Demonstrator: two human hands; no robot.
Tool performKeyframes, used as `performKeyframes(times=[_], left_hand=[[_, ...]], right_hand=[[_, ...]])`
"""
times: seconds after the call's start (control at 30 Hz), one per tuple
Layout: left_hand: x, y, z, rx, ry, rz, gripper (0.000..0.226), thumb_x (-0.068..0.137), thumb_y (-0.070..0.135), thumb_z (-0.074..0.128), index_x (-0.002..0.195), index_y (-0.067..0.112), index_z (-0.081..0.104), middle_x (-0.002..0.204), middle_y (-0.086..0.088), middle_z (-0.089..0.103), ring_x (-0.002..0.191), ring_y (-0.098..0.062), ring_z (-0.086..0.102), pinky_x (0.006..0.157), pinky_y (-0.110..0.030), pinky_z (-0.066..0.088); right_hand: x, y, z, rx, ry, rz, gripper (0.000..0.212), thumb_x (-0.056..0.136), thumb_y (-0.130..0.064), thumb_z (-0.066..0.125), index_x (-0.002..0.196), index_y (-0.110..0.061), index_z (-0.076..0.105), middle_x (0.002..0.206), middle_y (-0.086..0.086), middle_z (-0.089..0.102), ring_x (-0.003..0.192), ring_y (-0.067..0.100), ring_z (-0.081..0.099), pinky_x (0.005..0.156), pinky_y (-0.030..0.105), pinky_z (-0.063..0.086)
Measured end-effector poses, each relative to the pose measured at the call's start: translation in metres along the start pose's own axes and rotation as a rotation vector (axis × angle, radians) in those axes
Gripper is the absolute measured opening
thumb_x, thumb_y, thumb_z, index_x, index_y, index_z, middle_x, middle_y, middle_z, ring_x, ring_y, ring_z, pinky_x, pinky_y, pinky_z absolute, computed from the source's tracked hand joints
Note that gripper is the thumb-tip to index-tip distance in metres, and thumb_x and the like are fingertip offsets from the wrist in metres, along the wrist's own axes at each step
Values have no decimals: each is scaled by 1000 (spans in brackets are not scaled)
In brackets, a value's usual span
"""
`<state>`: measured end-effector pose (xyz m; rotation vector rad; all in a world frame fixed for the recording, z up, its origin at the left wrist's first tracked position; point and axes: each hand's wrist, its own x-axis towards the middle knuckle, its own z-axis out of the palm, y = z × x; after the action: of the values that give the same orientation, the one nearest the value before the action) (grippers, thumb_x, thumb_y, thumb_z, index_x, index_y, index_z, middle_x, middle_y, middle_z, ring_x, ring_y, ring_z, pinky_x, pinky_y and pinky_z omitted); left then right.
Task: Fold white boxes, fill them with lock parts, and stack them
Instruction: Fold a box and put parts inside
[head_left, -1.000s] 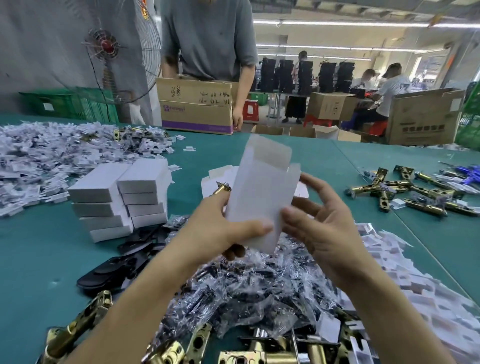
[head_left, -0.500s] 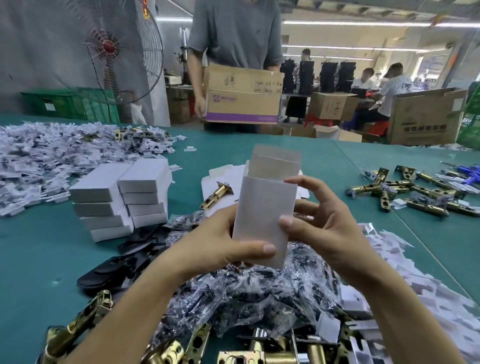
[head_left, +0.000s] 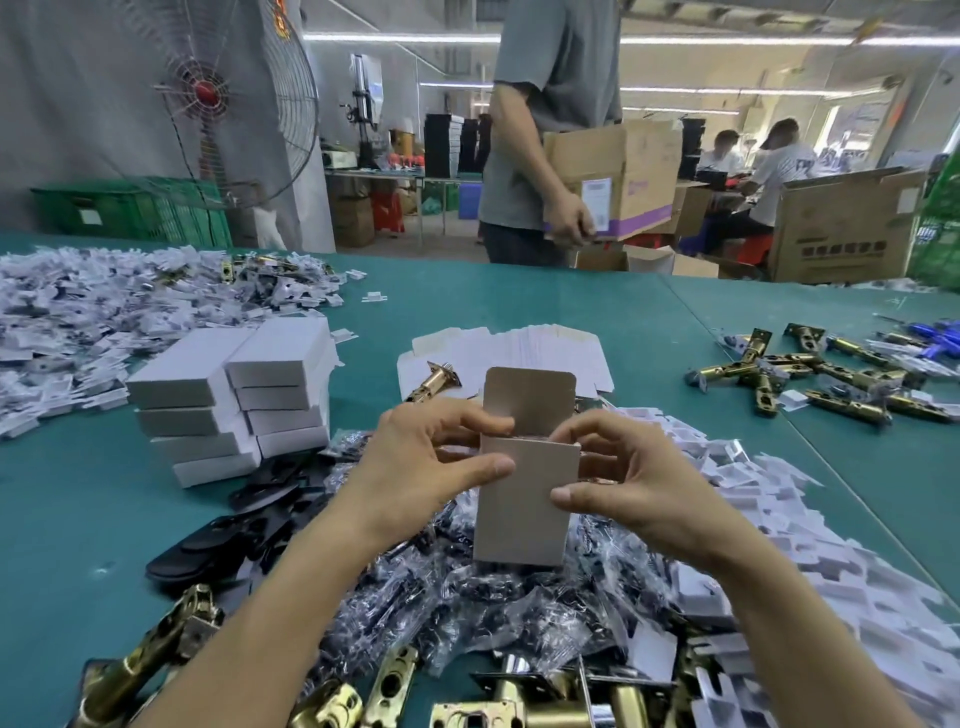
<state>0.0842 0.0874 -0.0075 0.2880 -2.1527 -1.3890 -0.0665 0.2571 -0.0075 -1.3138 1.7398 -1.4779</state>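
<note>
Since the earlier moment we have lowered the white box (head_left: 524, 499), and it now stands upright between our hands. The person in grey (head_left: 550, 104) at the far side has stepped to the right with the carton (head_left: 623, 166).

Nearest to us, at the near edge of the green table (head_left: 519, 296), lie brass latches (head_left: 156, 649). Just beyond them is a heap of small plastic bags (head_left: 467, 597) with dark parts inside. Above this heap we hold the box. Our left hand (head_left: 415, 467) pinches its upper left edge between thumb and fingers, and our right hand (head_left: 639, 483) pinches the upper right edge in the same way. The top flap (head_left: 530, 395) stands open and points up.

Left of the hands are black plates (head_left: 223, 540), and behind them a stack of closed boxes (head_left: 234, 395) in two columns. Right of the hands spreads a pile of white paper pieces (head_left: 779, 545). Farther away, flat unfolded boxes (head_left: 545, 345) lie on the table with a single latch (head_left: 434, 382) on them. More latches (head_left: 805, 374) lie at the far right, and a second paper pile (head_left: 78, 322) at the far left. Behind the table stand a fan (head_left: 208, 98) and green crates (head_left: 130, 213).
</note>
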Motion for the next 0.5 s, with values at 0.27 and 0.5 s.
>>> performKeyframes(times=[0.27, 0.5], left_hand=[[0, 6, 0, 35, -52, -15, 13, 80, 6, 81, 86, 16, 75, 97, -2, 76, 91, -13, 74, 79, -24, 59], [-3, 9, -2, -68, -66, -32, 30, 77, -2, 82, 92, 15, 63, 102, -1, 75, 88, -16, 74, 77, -28, 59]], right_hand=[[-1, -14, 1, -30, 184, -148, 32, 79, -32, 72, 110, -27, 69, 112, -8, 71, 107, 12, 66, 86, 32, 56], [2, -26, 14, 8, 254, -230, 17, 82, -34, 65, 93, -24, 74, 88, 1, 75, 85, 16, 69, 79, 29, 55]])
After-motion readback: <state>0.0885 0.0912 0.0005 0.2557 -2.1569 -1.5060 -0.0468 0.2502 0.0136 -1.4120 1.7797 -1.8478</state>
